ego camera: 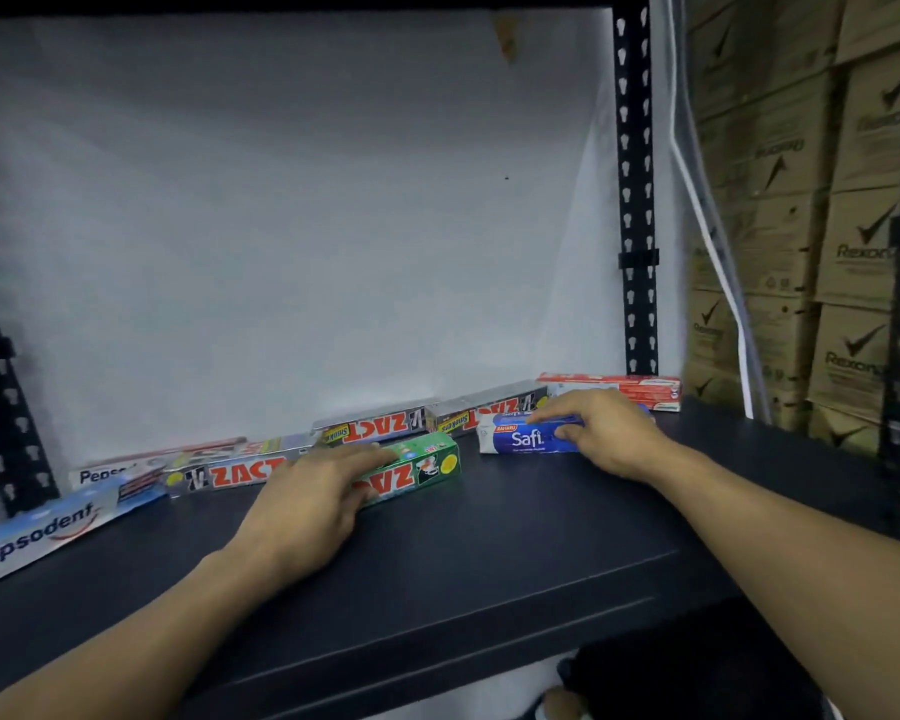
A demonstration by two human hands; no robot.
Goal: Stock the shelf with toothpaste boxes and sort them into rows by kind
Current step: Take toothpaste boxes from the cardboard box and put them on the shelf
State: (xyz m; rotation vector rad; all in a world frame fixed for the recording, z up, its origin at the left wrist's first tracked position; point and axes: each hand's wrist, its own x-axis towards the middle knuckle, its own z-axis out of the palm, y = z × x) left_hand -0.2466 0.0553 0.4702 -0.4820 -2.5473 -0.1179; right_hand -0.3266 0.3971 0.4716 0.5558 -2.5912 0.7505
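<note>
On the dark shelf (489, 537) toothpaste boxes lie in a loose line along the white back wall. My left hand (307, 496) rests with straight fingers on a green Zact box (422, 467). My right hand (604, 433) pinches a blue Safi box (520, 439) between thumb and fingers. Behind them lie silver Zact boxes (375, 426) (489, 405), and another silver Zact box (230, 472) sits further left. A red and white box (614, 388) lies at the far right. Two Pepsodent boxes (37, 532) (110, 475) lie at the left.
Black slotted uprights (635, 200) stand at the shelf's right and left ends. Stacked brown Rexona cartons (827, 226) fill the space to the right. Below the shelf's front edge a dark object (671, 678) shows.
</note>
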